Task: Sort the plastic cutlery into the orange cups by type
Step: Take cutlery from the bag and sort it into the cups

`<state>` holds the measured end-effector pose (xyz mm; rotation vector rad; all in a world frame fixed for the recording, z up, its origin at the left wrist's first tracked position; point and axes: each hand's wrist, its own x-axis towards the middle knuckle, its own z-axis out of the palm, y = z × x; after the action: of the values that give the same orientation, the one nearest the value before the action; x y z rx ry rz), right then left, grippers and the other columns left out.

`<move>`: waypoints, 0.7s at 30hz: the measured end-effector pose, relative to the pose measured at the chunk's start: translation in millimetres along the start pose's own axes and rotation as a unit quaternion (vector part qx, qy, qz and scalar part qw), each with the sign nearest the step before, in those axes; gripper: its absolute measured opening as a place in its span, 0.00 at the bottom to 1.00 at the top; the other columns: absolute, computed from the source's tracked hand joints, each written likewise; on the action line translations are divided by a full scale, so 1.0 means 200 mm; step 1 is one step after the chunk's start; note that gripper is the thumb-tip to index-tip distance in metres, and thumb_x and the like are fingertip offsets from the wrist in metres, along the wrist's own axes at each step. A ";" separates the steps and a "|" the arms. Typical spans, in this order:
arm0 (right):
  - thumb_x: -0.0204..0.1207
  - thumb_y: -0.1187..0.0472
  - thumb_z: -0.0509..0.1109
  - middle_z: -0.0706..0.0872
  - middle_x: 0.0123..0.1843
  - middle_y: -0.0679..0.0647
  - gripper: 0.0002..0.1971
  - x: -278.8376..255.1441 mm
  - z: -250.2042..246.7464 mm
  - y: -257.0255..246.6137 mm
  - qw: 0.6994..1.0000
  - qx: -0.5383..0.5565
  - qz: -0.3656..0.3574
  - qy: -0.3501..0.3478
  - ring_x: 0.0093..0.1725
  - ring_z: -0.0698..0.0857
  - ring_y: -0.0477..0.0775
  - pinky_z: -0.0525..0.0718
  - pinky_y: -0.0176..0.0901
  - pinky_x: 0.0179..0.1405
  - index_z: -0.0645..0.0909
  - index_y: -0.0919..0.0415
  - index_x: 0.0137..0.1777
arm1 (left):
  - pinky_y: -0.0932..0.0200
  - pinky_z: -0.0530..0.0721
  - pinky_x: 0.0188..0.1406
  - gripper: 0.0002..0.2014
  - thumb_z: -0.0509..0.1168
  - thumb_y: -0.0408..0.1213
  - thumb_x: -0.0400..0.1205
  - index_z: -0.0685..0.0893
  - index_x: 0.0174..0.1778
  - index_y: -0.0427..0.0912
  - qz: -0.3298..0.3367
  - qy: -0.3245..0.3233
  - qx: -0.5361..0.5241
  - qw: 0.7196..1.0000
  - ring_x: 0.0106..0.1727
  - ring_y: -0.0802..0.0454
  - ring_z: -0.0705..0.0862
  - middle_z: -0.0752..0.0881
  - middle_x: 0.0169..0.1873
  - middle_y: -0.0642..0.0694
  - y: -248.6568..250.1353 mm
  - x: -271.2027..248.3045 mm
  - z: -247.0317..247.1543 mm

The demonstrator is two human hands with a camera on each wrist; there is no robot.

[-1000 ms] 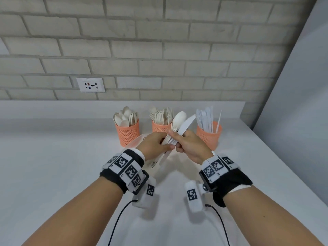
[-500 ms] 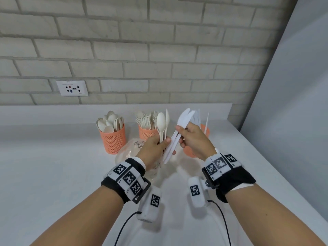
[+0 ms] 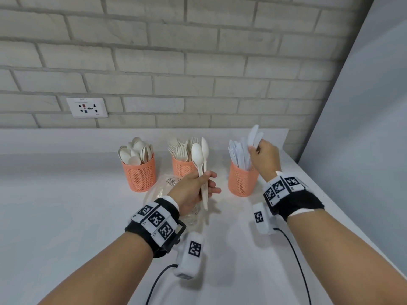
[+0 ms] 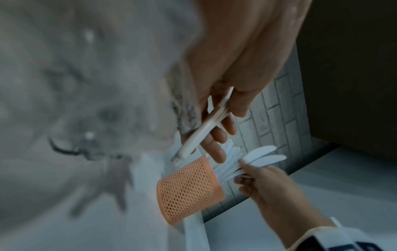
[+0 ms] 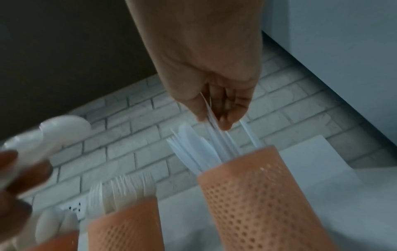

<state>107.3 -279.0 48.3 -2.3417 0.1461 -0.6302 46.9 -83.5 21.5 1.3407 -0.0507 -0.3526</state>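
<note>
R hand was up over the right-hand orange cup, fingers pinched round two white knives, blades up, handle ends dipped in among the knives already standing there; prob held by the middle so handles go in first and the blades finish up like the rest of that cup. Long axis of the pair was near vertical, leaning a bit away from the person, tips fanned slightly apart. R wrist view showed the same thing edge-on: thin strips running from the fingertips down into the cup, tho whether the handles had reached the bottom couldn't be told. L hand was parked in front of the middle cup, the fork one, fingers curled round the handles of two spoons, bowls up, handles sticking out below the fist; axis upright, a touch tilted. Seemed like a waiting grip, i.e. spoons kept clear of the R hand's work until their turn. Their home, by type, would be the left-hand cup, already packed w/ spoons bowl-up, and it stood well apart from the L hand, across to the left. L wrist view was blurred but showed the spoon handles crossing the fingers. All three cups stood upright in a row on the white counter by the back ledge; a crumpled clear plastic bag lay behind the L hand, between cups and person, contents not readable. Judged: knives almost sorted, spoons next
</note>
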 end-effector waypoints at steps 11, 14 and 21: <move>0.71 0.67 0.70 0.76 0.53 0.56 0.18 -0.13 -0.01 -0.27 0.973 0.154 -0.172 0.022 0.49 0.75 0.36 0.72 0.31 0.53 0.79 0.65 0.62 | 0.62 0.82 0.51 0.12 0.52 0.36 0.87 0.81 0.53 0.43 0.037 -0.027 -0.093 0.995 0.49 0.50 0.87 0.82 0.37 0.46 0.07 -0.06 -0.05; 0.72 0.55 0.74 0.79 0.45 0.47 0.18 -0.25 0.02 -0.42 0.950 0.155 -0.156 -0.222 0.39 0.76 0.35 0.74 0.27 0.40 0.81 0.60 0.61 | 0.61 0.83 0.49 0.11 0.53 0.33 0.87 0.81 0.53 0.42 0.056 -0.023 -0.023 0.998 0.47 0.50 0.87 0.84 0.42 0.43 0.10 -0.08 -0.05; 0.79 0.59 0.68 0.87 0.41 0.60 0.12 -0.30 0.10 -0.48 0.882 0.307 -0.031 -0.355 0.34 0.86 0.53 0.82 0.39 0.23 0.81 0.69 0.54 | 0.60 0.89 0.42 0.12 0.62 0.33 0.83 0.81 0.54 0.26 0.125 0.036 0.125 0.984 0.38 0.51 0.90 0.87 0.44 0.33 0.12 -0.14 -0.10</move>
<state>58.0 -177.8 75.0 -1.8064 -0.4097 0.1815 30.3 -53.1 45.0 1.5734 -0.2059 -0.0866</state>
